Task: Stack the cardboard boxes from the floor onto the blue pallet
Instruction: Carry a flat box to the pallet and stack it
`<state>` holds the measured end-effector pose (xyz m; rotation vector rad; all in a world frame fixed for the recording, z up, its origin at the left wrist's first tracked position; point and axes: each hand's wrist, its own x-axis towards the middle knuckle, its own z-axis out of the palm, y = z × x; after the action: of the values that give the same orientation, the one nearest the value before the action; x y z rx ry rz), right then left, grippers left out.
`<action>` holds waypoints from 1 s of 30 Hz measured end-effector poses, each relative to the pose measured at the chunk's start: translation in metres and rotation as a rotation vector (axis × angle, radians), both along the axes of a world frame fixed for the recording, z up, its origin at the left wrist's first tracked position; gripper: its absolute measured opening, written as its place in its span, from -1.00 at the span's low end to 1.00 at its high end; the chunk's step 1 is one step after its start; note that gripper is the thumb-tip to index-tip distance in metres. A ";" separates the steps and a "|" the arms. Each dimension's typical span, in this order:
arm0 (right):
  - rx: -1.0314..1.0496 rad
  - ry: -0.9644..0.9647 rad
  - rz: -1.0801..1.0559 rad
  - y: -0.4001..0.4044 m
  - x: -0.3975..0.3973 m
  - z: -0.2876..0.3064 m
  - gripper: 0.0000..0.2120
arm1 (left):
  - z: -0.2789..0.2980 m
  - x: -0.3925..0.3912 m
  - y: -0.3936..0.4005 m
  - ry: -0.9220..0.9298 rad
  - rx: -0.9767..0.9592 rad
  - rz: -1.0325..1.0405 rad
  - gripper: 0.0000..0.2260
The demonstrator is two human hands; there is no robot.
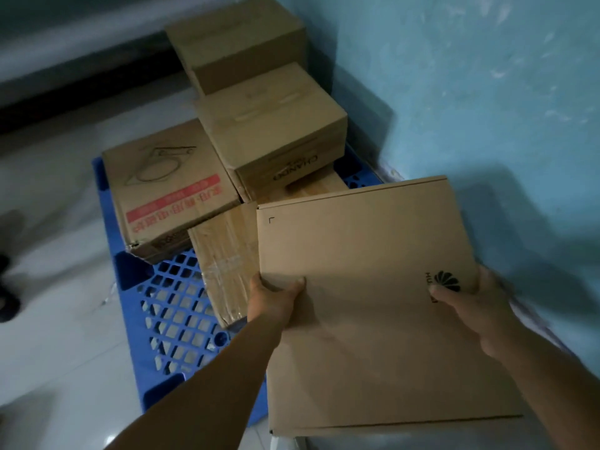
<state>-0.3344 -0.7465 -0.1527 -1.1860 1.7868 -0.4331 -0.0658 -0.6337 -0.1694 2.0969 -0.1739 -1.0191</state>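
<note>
I hold a large flat cardboard box [373, 303] with a black flower logo over the right part of the blue pallet [172, 306]. My left hand [272, 300] grips its left edge and my right hand [467, 306] grips its right edge. On the pallet lie a box with red print [168, 193], a taped box [227, 254] partly under the one I hold, and a box marked CHANDO [272, 125] stacked higher. Behind them sits one more plain box [237, 40].
A turquoise wall [487, 92] runs close along the pallet's right side. Pale glossy floor [55, 319] lies to the left. A dark shoe [6, 300] shows at the left edge. A dark baseboard strip [81, 69] runs along the back.
</note>
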 end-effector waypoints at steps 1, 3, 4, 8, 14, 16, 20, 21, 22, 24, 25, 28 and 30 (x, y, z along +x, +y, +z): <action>0.004 0.001 0.021 -0.004 0.015 0.000 -0.08 | 0.000 0.013 0.002 0.006 0.008 0.019 -0.37; 0.032 0.014 0.068 -0.009 0.044 -0.002 -0.13 | 0.000 0.038 0.007 0.027 0.013 0.049 -0.36; 0.046 0.025 0.084 -0.011 0.057 -0.002 -0.18 | -0.001 0.049 0.010 0.036 0.009 0.062 -0.35; 0.095 0.052 0.157 -0.019 0.102 -0.011 -0.12 | -0.004 0.086 0.022 0.021 0.050 0.119 -0.29; 0.170 0.084 0.260 -0.025 0.157 -0.024 -0.04 | -0.006 0.121 0.040 0.018 0.131 0.229 -0.30; 0.193 0.108 0.281 -0.026 0.172 -0.026 -0.03 | -0.002 0.126 0.047 0.023 0.153 0.256 -0.32; 0.223 0.109 0.397 -0.025 0.210 -0.024 -0.02 | 0.007 0.141 0.066 0.012 0.190 0.338 -0.34; 0.232 0.110 0.429 -0.025 0.220 -0.021 -0.01 | 0.009 0.147 0.070 0.004 0.193 0.367 -0.36; 0.221 0.115 0.462 -0.024 0.230 -0.020 -0.01 | 0.011 0.153 0.075 -0.002 0.194 0.397 -0.38; 0.216 0.122 0.507 -0.022 0.250 -0.017 -0.03 | 0.012 0.165 0.084 -0.009 0.203 0.443 -0.43; 0.223 0.121 0.520 -0.019 0.261 -0.015 -0.03 | 0.013 0.172 0.089 -0.009 0.207 0.458 -0.46; 0.214 0.146 0.550 -0.007 0.294 -0.012 -0.02 | 0.016 0.197 0.104 -0.029 0.208 0.486 -0.53; 0.202 0.148 0.554 0.004 0.317 -0.009 -0.02 | 0.017 0.217 0.117 -0.047 0.196 0.506 -0.53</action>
<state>-0.0172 -0.7420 -0.1621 -1.5237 1.4923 0.1576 0.1515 -0.5165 -0.1524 2.1785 0.4311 -0.7001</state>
